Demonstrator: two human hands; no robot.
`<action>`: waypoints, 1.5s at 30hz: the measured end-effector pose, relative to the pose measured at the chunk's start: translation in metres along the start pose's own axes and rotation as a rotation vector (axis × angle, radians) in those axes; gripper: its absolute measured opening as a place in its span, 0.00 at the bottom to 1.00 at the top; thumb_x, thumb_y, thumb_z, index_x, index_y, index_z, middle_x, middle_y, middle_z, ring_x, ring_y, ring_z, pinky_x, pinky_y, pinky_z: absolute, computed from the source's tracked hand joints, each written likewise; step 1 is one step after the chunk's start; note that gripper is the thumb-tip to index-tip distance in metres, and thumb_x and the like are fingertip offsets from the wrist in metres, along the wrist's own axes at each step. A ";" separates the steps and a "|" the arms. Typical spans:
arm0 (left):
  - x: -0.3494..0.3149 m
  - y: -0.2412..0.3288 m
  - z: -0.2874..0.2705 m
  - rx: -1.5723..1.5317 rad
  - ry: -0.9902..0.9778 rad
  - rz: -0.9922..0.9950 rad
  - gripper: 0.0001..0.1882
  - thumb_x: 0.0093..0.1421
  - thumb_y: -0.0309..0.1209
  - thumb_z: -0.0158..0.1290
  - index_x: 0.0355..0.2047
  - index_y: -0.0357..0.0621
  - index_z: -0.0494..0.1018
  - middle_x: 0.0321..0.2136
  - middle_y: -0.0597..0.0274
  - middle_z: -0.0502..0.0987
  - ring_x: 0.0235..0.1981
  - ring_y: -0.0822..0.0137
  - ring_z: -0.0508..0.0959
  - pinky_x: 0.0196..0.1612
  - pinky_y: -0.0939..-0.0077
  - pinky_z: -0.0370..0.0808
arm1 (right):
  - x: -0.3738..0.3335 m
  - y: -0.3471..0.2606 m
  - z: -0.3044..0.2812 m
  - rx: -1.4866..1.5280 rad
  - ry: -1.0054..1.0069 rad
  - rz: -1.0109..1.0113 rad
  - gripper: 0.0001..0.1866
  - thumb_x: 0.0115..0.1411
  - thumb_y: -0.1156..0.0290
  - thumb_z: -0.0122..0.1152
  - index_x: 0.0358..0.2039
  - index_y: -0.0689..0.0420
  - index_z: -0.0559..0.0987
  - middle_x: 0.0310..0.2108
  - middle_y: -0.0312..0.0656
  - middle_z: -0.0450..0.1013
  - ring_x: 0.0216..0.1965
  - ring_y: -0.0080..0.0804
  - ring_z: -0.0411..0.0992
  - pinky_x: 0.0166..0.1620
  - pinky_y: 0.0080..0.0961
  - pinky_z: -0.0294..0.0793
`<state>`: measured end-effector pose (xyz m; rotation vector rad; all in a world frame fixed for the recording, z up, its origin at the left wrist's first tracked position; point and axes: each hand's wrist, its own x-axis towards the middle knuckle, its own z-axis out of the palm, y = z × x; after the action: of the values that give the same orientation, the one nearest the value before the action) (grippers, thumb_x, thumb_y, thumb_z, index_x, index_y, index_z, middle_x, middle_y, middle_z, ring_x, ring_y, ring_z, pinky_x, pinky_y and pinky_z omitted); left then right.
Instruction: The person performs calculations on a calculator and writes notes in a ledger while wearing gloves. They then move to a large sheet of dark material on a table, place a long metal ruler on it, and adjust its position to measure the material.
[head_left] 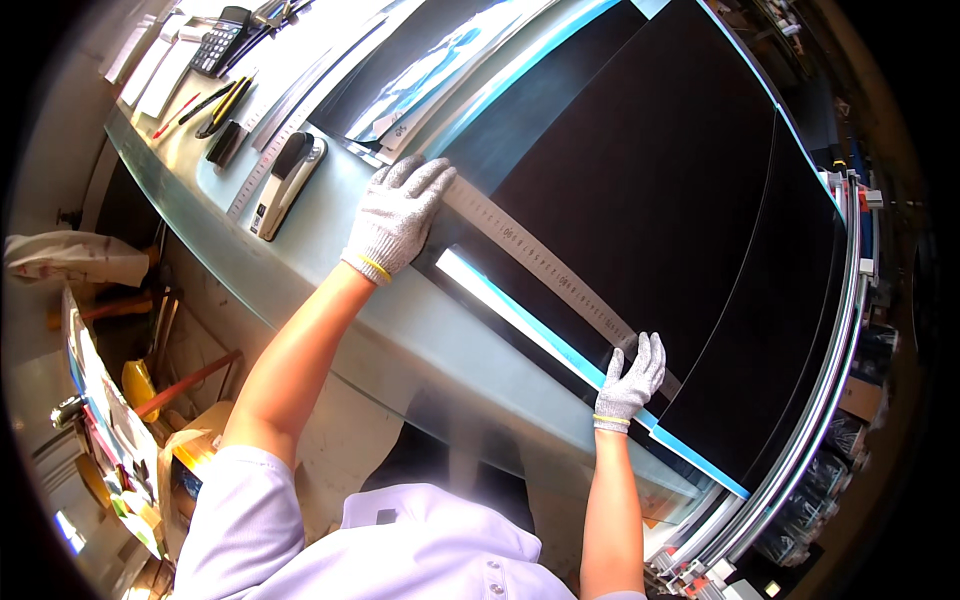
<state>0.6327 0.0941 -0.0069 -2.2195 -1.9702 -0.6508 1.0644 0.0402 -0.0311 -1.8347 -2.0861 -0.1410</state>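
Observation:
A long metal ruler (545,268) lies slantwise across a large black sheet (640,170) on the glass-topped table. My left hand (402,210), in a grey knit glove with a yellow cuff edge, rests over the ruler's left end; its fingers are stretched forward and its thumb is hidden. At the other end, my right hand (630,383), gloved alike, lies on the ruler with its fingers apart. Both hands press from above. A strip of blue-and-white edging (530,318) runs along the sheet's near side, below the ruler.
To the left lie a stapler (290,187), another ruler (262,170), pens (228,108) and a calculator (220,42). Printed sheets (420,65) lie at the back. A metal rail (845,330) borders the table's right side. Papers and boxes (125,440) crowd the lower left.

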 end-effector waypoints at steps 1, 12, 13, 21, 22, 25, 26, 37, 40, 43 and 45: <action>0.001 0.000 0.001 -0.004 -0.004 -0.001 0.22 0.60 0.29 0.56 0.57 0.48 0.75 0.57 0.60 0.77 0.60 0.50 0.74 0.64 0.53 0.68 | 0.000 -0.001 0.000 -0.008 0.005 -0.004 0.27 0.62 0.67 0.67 0.62 0.57 0.74 0.65 0.49 0.68 0.67 0.49 0.65 0.70 0.46 0.60; -0.003 0.000 0.001 0.013 -0.013 0.013 0.24 0.63 0.33 0.56 0.60 0.51 0.73 0.59 0.60 0.75 0.61 0.49 0.73 0.65 0.51 0.67 | -0.003 0.002 0.001 -0.121 0.010 -0.071 0.26 0.63 0.64 0.65 0.60 0.58 0.76 0.64 0.48 0.69 0.67 0.51 0.64 0.72 0.52 0.56; -0.003 0.000 0.000 0.013 -0.006 0.019 0.24 0.63 0.33 0.56 0.60 0.51 0.73 0.59 0.60 0.75 0.61 0.49 0.73 0.65 0.51 0.67 | -0.003 0.001 0.001 -0.165 0.012 -0.091 0.25 0.63 0.63 0.64 0.60 0.58 0.76 0.64 0.48 0.69 0.67 0.51 0.64 0.72 0.53 0.56; -0.026 0.009 -0.027 -0.091 -0.010 0.122 0.31 0.53 0.35 0.64 0.58 0.45 0.73 0.49 0.53 0.74 0.58 0.49 0.72 0.65 0.50 0.65 | -0.015 -0.023 -0.003 -0.280 -0.140 -0.215 0.30 0.62 0.55 0.62 0.62 0.52 0.73 0.68 0.46 0.63 0.72 0.48 0.54 0.75 0.54 0.44; -0.043 0.010 -0.034 -0.078 -0.029 0.139 0.33 0.51 0.35 0.65 0.58 0.45 0.73 0.48 0.52 0.73 0.57 0.49 0.72 0.64 0.50 0.65 | -0.020 -0.040 -0.016 -0.208 -0.183 -0.246 0.31 0.62 0.55 0.62 0.63 0.52 0.72 0.68 0.47 0.63 0.72 0.49 0.55 0.75 0.54 0.45; -0.106 0.019 -0.067 -0.074 -0.146 0.155 0.38 0.46 0.37 0.68 0.59 0.45 0.73 0.47 0.51 0.72 0.54 0.46 0.72 0.63 0.49 0.66 | -0.056 -0.072 -0.034 0.045 -0.150 -0.301 0.32 0.63 0.55 0.61 0.65 0.55 0.70 0.67 0.51 0.63 0.70 0.53 0.59 0.73 0.55 0.49; -0.134 0.022 -0.074 -0.086 -0.181 0.142 0.40 0.44 0.37 0.68 0.60 0.46 0.72 0.47 0.51 0.71 0.53 0.46 0.72 0.62 0.48 0.67 | -0.068 -0.079 -0.037 0.102 -0.186 -0.297 0.33 0.63 0.55 0.61 0.65 0.56 0.70 0.68 0.52 0.63 0.70 0.54 0.58 0.73 0.56 0.49; -0.273 0.075 -0.115 -0.058 -0.020 0.027 0.18 0.53 0.24 0.52 0.46 0.44 0.78 0.32 0.55 0.73 0.37 0.50 0.74 0.45 0.54 0.70 | -0.114 -0.046 -0.081 0.169 -0.439 -0.372 0.34 0.58 0.46 0.66 0.59 0.54 0.75 0.56 0.47 0.72 0.61 0.47 0.67 0.66 0.48 0.62; -0.256 0.039 -0.119 0.057 -0.019 0.051 0.10 0.56 0.23 0.52 0.38 0.45 0.76 0.33 0.53 0.73 0.39 0.48 0.74 0.45 0.53 0.70 | -0.104 -0.043 -0.094 0.099 -0.451 -0.413 0.24 0.53 0.55 0.68 0.48 0.52 0.77 0.44 0.43 0.74 0.50 0.43 0.72 0.54 0.43 0.69; -0.235 -0.021 -0.102 0.064 -0.034 0.014 0.10 0.55 0.21 0.51 0.38 0.44 0.74 0.33 0.53 0.75 0.37 0.48 0.75 0.42 0.54 0.71 | -0.117 -0.064 -0.077 0.131 -0.476 -0.409 0.26 0.55 0.59 0.67 0.54 0.51 0.76 0.47 0.44 0.73 0.50 0.43 0.73 0.53 0.41 0.70; -0.207 -0.033 -0.092 0.077 -0.001 -0.049 0.11 0.53 0.19 0.52 0.38 0.42 0.74 0.32 0.53 0.75 0.36 0.48 0.76 0.41 0.55 0.72 | -0.121 -0.069 -0.078 0.205 -0.509 -0.336 0.26 0.56 0.60 0.67 0.55 0.51 0.75 0.51 0.45 0.71 0.53 0.44 0.72 0.56 0.41 0.70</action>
<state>0.5641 -0.1245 -0.0093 -2.1342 -2.0203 -0.5694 1.0240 -0.1082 0.0126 -1.4937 -2.6217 0.4891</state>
